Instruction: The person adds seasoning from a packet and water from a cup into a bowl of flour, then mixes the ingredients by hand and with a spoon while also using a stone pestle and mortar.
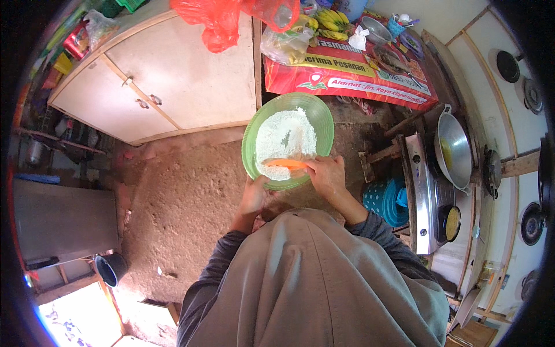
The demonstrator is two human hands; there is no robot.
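Observation:
A round green plastic bowl (324, 117) is held out in front of me, partly filled with white flour-like powder (286, 130). My left hand (253, 195) grips its near left rim, with the fingers hidden beneath the bowl. In my right hand (327, 173) is an orange utensil (288, 163), perhaps a scoop or spatula. It lies across the near part of the powder, and its exact shape is hard to tell. A small hollow in the middle of the powder lets the green bottom show through.
A wooden cabinet (182, 73) stands ahead left. Bananas (331, 21) and a metal bowl (376, 31) sit on a table with a printed red cover (286, 78). To the right are a gas stove (422, 195), a wok (455, 152) and a blue bucket (381, 201).

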